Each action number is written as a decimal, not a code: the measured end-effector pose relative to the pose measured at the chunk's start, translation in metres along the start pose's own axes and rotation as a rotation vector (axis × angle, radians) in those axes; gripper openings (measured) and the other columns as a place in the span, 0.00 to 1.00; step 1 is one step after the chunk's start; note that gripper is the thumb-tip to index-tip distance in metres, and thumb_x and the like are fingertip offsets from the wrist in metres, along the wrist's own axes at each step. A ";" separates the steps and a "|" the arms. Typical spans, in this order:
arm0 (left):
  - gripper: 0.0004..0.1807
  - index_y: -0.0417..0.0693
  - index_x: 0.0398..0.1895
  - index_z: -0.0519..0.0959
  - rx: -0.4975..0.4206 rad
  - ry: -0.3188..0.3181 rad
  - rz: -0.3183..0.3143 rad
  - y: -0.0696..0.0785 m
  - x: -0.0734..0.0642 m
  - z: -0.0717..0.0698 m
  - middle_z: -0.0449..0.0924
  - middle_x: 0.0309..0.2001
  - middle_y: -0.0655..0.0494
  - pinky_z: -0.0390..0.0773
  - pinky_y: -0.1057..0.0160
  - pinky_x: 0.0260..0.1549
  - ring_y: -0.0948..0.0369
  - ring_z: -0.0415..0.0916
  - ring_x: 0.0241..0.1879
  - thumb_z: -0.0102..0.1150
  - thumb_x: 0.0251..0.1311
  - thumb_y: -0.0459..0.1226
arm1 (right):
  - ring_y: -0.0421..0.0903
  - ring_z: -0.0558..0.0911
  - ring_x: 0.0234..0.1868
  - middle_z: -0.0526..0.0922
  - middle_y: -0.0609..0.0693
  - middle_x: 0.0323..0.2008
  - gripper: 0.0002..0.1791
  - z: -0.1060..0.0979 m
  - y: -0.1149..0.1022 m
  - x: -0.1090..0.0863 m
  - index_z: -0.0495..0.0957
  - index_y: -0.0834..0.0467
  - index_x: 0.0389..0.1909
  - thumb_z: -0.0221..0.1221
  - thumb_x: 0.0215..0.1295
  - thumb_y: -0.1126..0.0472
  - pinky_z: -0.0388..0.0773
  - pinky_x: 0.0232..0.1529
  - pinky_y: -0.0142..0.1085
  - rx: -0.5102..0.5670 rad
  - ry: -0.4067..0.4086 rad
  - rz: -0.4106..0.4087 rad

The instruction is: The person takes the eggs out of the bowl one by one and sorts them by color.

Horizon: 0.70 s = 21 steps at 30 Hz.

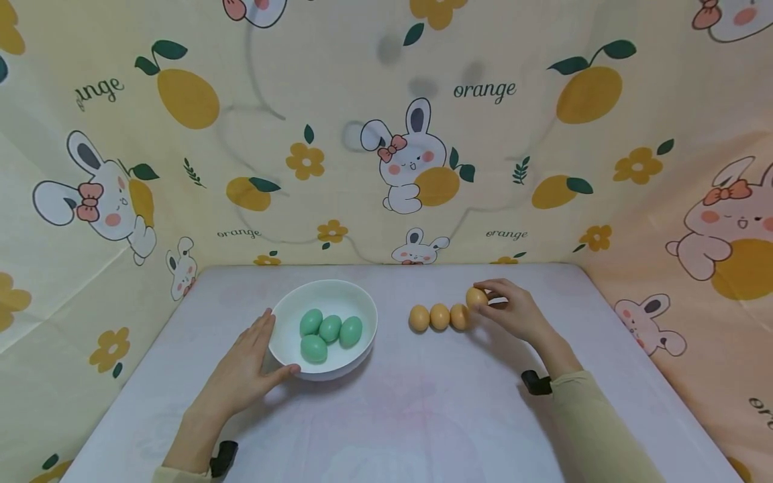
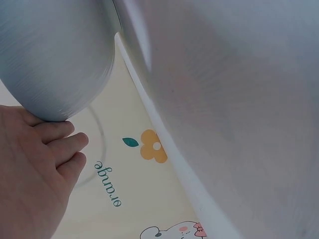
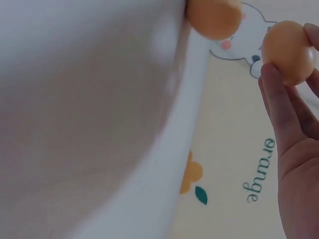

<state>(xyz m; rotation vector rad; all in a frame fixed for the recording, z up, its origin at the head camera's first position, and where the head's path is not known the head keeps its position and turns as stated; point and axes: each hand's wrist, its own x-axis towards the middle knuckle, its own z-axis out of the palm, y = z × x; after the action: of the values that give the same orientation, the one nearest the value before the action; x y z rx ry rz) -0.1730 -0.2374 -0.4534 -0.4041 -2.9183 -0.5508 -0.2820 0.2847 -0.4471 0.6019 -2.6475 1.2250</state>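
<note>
A white bowl [image 1: 284, 365] stands left of centre with several green eggs [image 1: 330, 329] inside. My left hand [image 1: 244, 369] rests against its near left side, fingers extended and thumb spread along the front rim; from the left wrist the bowl's outer wall [image 2: 60, 55] shows above the fingers. Three brown eggs [image 1: 439, 316] lie in a row to the right of the bowl. Just above the right end of that row, my right hand [image 1: 513, 308] pinches another brown egg [image 3: 288, 52] between fingertips and thumb. One of the row's eggs [image 3: 215, 17] appears beside it in the right wrist view.
The table [image 1: 386, 429] is covered in a pale cloth. Curtains with rabbit and orange prints [image 1: 362, 80] hang behind it and at both sides. A black wrist strap piece [image 1: 536, 382] sits by the right sleeve, another [image 1: 224, 458] by the left.
</note>
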 end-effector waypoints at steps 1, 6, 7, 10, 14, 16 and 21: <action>0.62 0.29 0.80 0.52 -0.001 0.000 0.001 0.000 0.000 0.000 0.50 0.81 0.34 0.56 0.36 0.77 0.37 0.51 0.79 0.64 0.61 0.66 | 0.55 0.83 0.53 0.82 0.58 0.57 0.24 -0.001 0.002 0.000 0.81 0.62 0.62 0.70 0.66 0.64 0.87 0.50 0.34 -0.012 -0.007 0.007; 0.62 0.28 0.80 0.52 0.005 -0.001 0.008 0.000 -0.001 -0.001 0.50 0.81 0.34 0.56 0.37 0.77 0.38 0.51 0.79 0.62 0.62 0.67 | 0.57 0.83 0.54 0.81 0.60 0.58 0.23 -0.003 0.009 -0.001 0.80 0.63 0.63 0.69 0.67 0.65 0.87 0.52 0.44 -0.052 -0.046 0.024; 0.62 0.28 0.80 0.52 0.004 0.001 0.009 0.000 -0.001 -0.001 0.50 0.81 0.34 0.56 0.37 0.77 0.38 0.51 0.79 0.63 0.62 0.67 | 0.58 0.83 0.54 0.81 0.60 0.58 0.23 -0.003 0.010 -0.001 0.80 0.63 0.63 0.69 0.67 0.65 0.87 0.53 0.45 -0.055 -0.052 0.024; 0.62 0.28 0.80 0.52 0.007 0.000 0.013 0.001 -0.002 -0.002 0.49 0.82 0.35 0.56 0.37 0.77 0.38 0.50 0.80 0.62 0.62 0.67 | 0.59 0.84 0.54 0.81 0.61 0.58 0.23 -0.004 0.014 -0.001 0.80 0.64 0.62 0.69 0.68 0.64 0.87 0.53 0.46 -0.073 -0.070 0.019; 0.62 0.29 0.80 0.51 0.010 -0.003 0.011 0.000 -0.001 -0.002 0.49 0.82 0.35 0.55 0.37 0.77 0.38 0.50 0.80 0.61 0.62 0.68 | 0.61 0.84 0.54 0.82 0.63 0.57 0.22 -0.006 0.020 -0.002 0.80 0.66 0.61 0.69 0.68 0.64 0.87 0.53 0.48 -0.086 -0.093 0.011; 0.62 0.29 0.80 0.51 0.010 0.000 0.012 0.000 -0.001 -0.001 0.49 0.82 0.35 0.56 0.37 0.77 0.38 0.50 0.80 0.61 0.62 0.68 | 0.61 0.84 0.54 0.82 0.63 0.57 0.22 -0.006 0.022 -0.002 0.80 0.66 0.61 0.68 0.68 0.64 0.87 0.53 0.48 -0.090 -0.111 0.011; 0.62 0.29 0.80 0.52 0.010 0.003 0.014 0.000 -0.001 -0.001 0.50 0.81 0.34 0.56 0.36 0.76 0.38 0.51 0.79 0.62 0.62 0.67 | 0.60 0.85 0.53 0.82 0.63 0.58 0.23 -0.004 0.028 -0.002 0.81 0.65 0.61 0.69 0.68 0.63 0.87 0.54 0.48 -0.098 -0.153 0.041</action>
<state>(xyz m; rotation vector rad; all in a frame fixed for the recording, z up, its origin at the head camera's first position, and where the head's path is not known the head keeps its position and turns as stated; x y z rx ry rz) -0.1721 -0.2382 -0.4532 -0.4211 -2.9116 -0.5339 -0.2919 0.3041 -0.4646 0.6534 -2.8399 1.0929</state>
